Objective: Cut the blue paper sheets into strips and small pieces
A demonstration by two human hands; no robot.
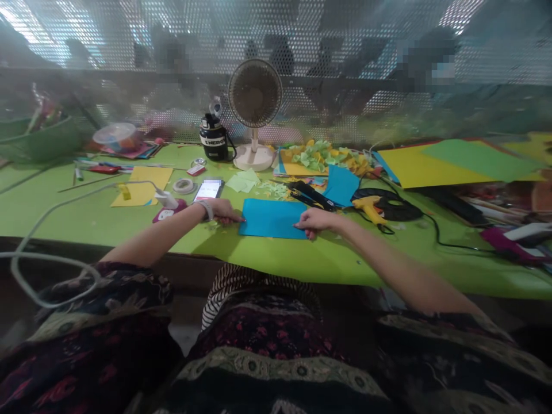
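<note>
A blue rectangular sheet of paper [271, 219] lies in front of me near the table's front edge. At its left edge, my left hand [222, 211] is closed, with the index fingertip at the paper's edge and the other fingers curled. My right hand [317, 221] pinches the sheet's right side, fingers bent inward. A second blue paper piece [341, 185] lies behind and to the right. Beside it are a black stapler-like tool [313, 194] and a yellow glue gun [371, 209]. A phone [209, 190] with a lit screen lies behind my left hand.
On the green table [276, 259] stand a small fan [255, 95] and a black jug [214, 138]. Paper scraps [330, 155] heap behind the sheet. A tape roll [183, 186], a white cable [47, 215], yellow sheets [435, 164] and a green basket [38, 141] lie around.
</note>
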